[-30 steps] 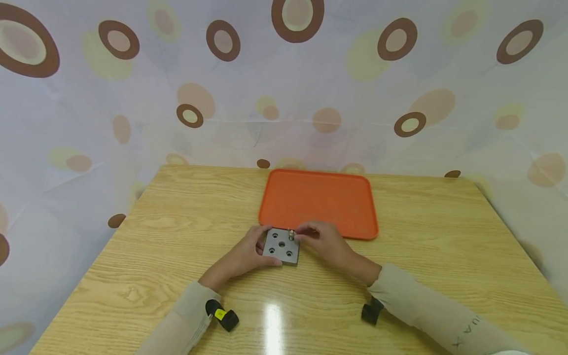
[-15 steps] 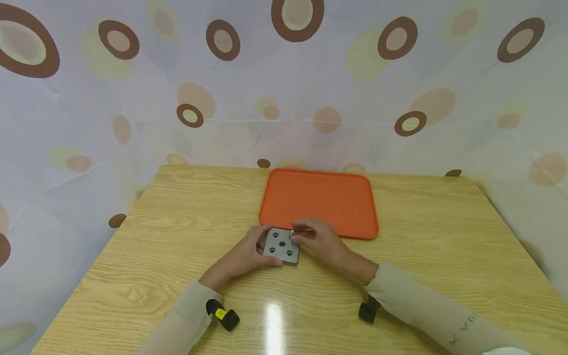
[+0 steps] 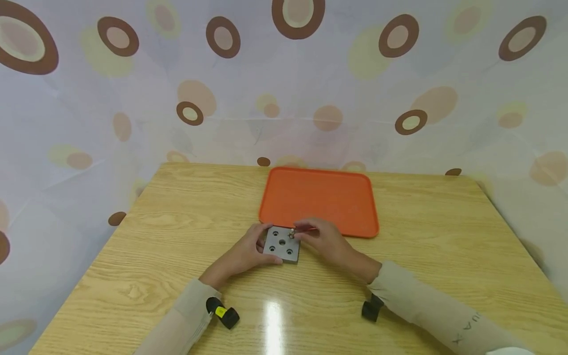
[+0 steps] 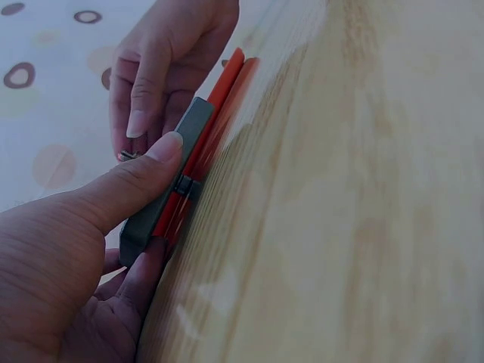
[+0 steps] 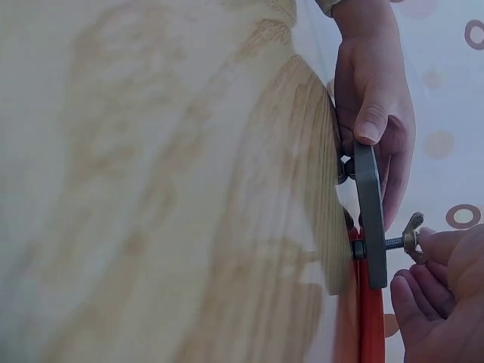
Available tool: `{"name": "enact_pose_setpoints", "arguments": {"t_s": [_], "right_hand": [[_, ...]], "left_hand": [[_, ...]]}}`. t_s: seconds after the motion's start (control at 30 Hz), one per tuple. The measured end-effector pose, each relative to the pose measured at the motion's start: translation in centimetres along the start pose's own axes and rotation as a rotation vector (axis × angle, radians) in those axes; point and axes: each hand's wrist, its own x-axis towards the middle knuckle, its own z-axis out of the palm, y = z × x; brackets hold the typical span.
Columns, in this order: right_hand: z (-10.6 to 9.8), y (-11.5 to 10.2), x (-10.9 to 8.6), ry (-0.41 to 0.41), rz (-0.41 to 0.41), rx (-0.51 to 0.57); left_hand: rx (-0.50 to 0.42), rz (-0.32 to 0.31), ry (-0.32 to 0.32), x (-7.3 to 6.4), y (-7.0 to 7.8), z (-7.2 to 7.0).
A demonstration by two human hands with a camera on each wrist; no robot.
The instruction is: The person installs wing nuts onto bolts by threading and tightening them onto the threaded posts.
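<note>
A square grey metal plate (image 3: pixel 281 249) with round countersunk holes lies near the front edge of the orange tray in the head view. My left hand (image 3: pixel 244 252) grips its left side, thumb along the near edge and fingers at the far edge. At the plate's far right hole stands a wing screw (image 5: pixel 411 239), with bare thread showing between its wings and the plate in the right wrist view. My right hand (image 3: pixel 326 242) pinches the wings with thumb and fingertips. Dark round feet (image 5: pixel 346 169) show under the plate, lifting it off the tabletop.
An orange tray (image 3: pixel 319 197) lies directly behind the plate. Both rest on a wood-grain table (image 3: pixel 195 207), backed by a spotted cloth (image 3: pixel 248 98). A black wrist camera (image 3: pixel 223 313) sits at the left cuff, another camera (image 3: pixel 372 309) at the right.
My right fingers have shifted round the wing screw, covering it more half a second ago and showing more of it now. The left hand and the plate hold their place.
</note>
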Motion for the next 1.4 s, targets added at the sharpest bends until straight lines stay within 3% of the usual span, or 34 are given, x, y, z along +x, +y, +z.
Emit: {"name": "enact_pose_setpoints", "arguments": {"t_s": [0.53,0.77,1.07,1.17,1.4], "right_hand": [[-0.3,-0.1,-0.1,0.028,-0.02,-0.09],[-0.1,0.0,-0.1,0.026,-0.005,-0.065],[-0.2,-3.6,-0.5,0.007,-0.024,-0.027],[0.0,-3.9,-0.4,0.005,-0.022,-0.015],[0.4,-1.4,0.3,0.009,-0.038,-0.012]], "left_hand": [[-0.003,-0.008,-0.001,-0.1,0.1,-0.2],[-0.008,-0.015,0.0,-0.3,0.4,-0.2],[-0.02,-0.012,0.001,-0.2,0.0,-0.1],[-0.006,-0.015,0.005,-0.1,-0.1,0.0],[0.008,-0.005,0.004,-0.1,0.0,-0.1]]}}
